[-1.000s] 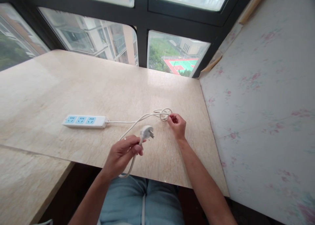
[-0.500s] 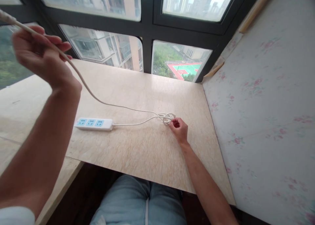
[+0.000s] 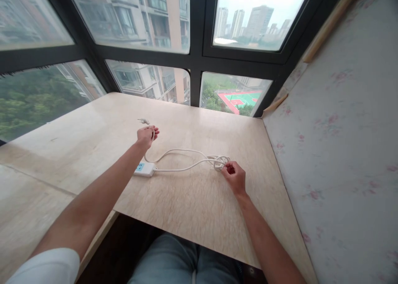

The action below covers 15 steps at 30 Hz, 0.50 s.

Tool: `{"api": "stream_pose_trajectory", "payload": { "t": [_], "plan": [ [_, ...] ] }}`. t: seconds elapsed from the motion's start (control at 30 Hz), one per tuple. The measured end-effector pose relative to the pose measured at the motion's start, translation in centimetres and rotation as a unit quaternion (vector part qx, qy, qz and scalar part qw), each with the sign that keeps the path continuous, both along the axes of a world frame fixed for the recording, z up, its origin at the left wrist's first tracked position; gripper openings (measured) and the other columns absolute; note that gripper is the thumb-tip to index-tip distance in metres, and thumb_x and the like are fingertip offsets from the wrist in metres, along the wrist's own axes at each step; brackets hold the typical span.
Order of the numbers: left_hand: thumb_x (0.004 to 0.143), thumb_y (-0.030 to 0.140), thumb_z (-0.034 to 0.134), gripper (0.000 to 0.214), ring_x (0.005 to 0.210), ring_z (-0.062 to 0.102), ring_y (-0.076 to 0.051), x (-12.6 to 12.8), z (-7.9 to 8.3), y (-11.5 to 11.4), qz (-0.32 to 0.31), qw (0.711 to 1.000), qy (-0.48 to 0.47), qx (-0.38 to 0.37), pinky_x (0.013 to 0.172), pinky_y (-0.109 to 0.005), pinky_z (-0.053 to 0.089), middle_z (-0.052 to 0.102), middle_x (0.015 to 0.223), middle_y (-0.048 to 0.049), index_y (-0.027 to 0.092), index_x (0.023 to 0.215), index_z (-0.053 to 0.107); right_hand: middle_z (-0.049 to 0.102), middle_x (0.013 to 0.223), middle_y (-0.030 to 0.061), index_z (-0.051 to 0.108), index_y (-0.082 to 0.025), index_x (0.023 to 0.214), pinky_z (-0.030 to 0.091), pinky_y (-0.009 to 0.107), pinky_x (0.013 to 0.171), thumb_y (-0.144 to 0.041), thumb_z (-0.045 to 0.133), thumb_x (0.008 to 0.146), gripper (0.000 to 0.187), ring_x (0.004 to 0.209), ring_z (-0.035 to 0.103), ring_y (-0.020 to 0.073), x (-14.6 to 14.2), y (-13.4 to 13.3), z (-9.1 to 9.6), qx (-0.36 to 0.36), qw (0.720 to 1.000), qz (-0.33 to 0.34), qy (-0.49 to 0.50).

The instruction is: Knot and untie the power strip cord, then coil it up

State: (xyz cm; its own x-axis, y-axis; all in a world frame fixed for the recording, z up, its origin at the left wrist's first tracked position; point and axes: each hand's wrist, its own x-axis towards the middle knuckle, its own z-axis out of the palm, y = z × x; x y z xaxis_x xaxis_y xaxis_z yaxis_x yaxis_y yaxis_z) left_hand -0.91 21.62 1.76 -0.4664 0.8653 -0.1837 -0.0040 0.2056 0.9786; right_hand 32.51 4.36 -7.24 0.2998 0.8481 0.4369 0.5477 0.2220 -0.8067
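Note:
A white power strip (image 3: 145, 169) with blue socket faces lies on the tabletop, its left part hidden behind my left forearm. Its white cord (image 3: 183, 168) runs right into a loosely looped bundle, then curves back left to my left hand (image 3: 146, 134). That hand is closed around the cord near its plug end (image 3: 144, 121), which sticks out beyond the fingers. My right hand (image 3: 234, 174) pinches the right side of the looped bundle, resting on the table with fingers curled together.
The beige marble-patterned tabletop (image 3: 180, 197) reaches to dark-framed windows (image 3: 195, 60) at the back. A floral-papered wall (image 3: 336, 159) bounds the right side. My legs (image 3: 177, 259) are below the front edge.
My left hand has come down and to the right with the plug end, from high at the left, and the cord has slackened. My right hand keeps its hold on the loops.

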Motion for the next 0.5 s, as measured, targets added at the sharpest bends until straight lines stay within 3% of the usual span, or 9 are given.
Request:
{"api": "stream_pose_trajectory", "payload": {
  "t": [0.13,0.27,0.37,0.5],
  "plan": [
    [0.076,0.017,0.066,0.01,0.046,0.056,-0.011,-0.8,-1.5,0.3,-0.095,0.986,0.113,-0.076,0.045,-0.022,0.042,0.066,0.065,-0.0068,0.012,0.07,0.059,0.058,0.061,-0.0034,0.06,-0.019,0.074,0.045,0.023,0.054,-0.026,0.062,0.075,0.007,0.053,0.053,0.0118,0.0,0.0,0.0,-0.007,1.0,0.004,0.009],
    [0.074,0.019,0.065,0.009,0.054,0.061,-0.017,-1.2,-2.4,0.4,-0.184,0.947,0.247,-0.089,0.055,-0.028,0.047,0.07,0.071,-0.0097,0.013,0.067,0.063,0.059,0.061,-0.0028,0.06,-0.019,0.075,0.046,0.023,0.054,-0.028,0.062,0.075,0.009,0.054,0.054,0.0122,0.1,0.0,-0.1,-0.017,1.0,0.007,0.013],
    [0.075,0.021,0.064,0.007,0.084,0.067,-0.025,-1.3,-3.0,0.3,-0.213,0.911,0.347,-0.06,0.077,-0.033,0.049,0.072,0.084,-0.0118,0.016,0.072,0.067,0.059,0.062,-0.0027,0.06,-0.019,0.075,0.046,0.023,0.053,-0.029,0.062,0.076,0.01,0.054,0.054,0.0123,0.1,0.0,-0.1,-0.017,1.0,0.007,0.009],
    [0.078,0.022,0.062,0.018,0.125,0.048,-0.036,-0.6,-3.2,-0.5,-0.217,0.868,0.446,0.001,0.101,-0.046,0.037,0.062,0.124,-0.0194,0.015,0.093,0.069,0.058,0.062,-0.0027,0.06,-0.019,0.076,0.046,0.024,0.053,-0.029,0.062,0.076,0.01,0.054,0.054,0.0125,0.1,-0.1,0.0,-0.014,1.0,0.014,0.004]
  ]
}}
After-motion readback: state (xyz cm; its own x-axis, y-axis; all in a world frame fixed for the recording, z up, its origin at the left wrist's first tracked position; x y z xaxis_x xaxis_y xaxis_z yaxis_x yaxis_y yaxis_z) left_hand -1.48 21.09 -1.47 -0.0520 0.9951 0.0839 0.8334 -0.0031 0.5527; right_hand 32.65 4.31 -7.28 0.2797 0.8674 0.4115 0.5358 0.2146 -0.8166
